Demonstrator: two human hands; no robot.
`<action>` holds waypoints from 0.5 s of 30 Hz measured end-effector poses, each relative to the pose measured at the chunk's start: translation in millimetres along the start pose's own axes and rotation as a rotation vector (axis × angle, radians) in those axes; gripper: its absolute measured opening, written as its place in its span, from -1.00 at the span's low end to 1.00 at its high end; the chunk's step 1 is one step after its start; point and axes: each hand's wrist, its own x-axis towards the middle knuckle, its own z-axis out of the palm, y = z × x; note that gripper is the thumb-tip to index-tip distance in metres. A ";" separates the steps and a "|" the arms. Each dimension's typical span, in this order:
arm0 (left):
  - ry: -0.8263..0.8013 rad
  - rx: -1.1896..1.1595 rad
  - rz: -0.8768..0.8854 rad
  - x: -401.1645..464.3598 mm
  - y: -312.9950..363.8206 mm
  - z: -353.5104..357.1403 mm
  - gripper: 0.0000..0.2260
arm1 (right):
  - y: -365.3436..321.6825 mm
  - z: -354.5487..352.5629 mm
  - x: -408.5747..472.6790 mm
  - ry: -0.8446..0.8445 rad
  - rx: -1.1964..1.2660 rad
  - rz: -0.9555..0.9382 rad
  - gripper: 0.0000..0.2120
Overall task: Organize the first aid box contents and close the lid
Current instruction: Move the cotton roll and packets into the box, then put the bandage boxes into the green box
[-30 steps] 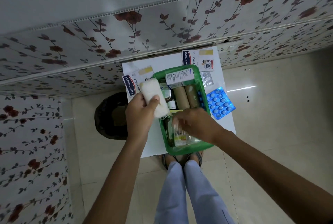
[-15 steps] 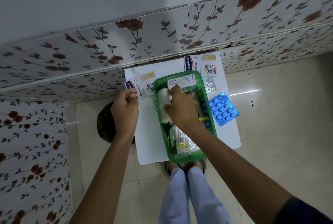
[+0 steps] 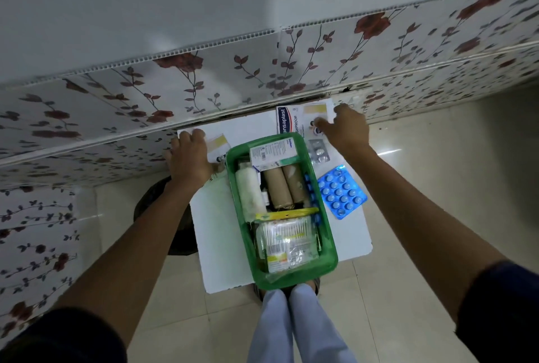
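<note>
The green first aid box (image 3: 281, 211) sits open in the middle of the white worktop (image 3: 221, 246), its near end overhanging the near edge. Inside, a white gauze roll (image 3: 250, 193) lies along the left wall, beside two brown crepe bandage rolls (image 3: 284, 186). A white medicine carton (image 3: 274, 152) lies across the far end, a yellow strip (image 3: 287, 214) crosses the middle, and a clear pack of cotton buds (image 3: 287, 241) fills the near end.

A second ago the left hand held that gauze roll above the box; half a second ago the right hand was pressing it down inside. Now it is stowed and both hands have left the box for the far edge of the worktop. The left hand (image 3: 189, 155) rests flat on the plaster packet (image 3: 217, 146) at the far left corner; its grip looks pressed down on the packet, not yet closed round it. The right hand (image 3: 344, 129) has landed on the Hansaplast packet (image 3: 291, 120) at the far right corner, fingers spread over it, nothing lifted yet.

So the bulky items appear packed, and the flat ones are probably next. Still outside, near the right edge, are a silver tablet strip (image 3: 319, 152) and a blue blister pack (image 3: 341, 195). No lid shows in view, so closing seems some way off.
</note>
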 end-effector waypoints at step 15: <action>0.310 -0.519 -0.144 -56.5 -8.8 -37.8 -0.78 | -17.0 39.9 17.0 -0.010 0.008 0.129 -0.28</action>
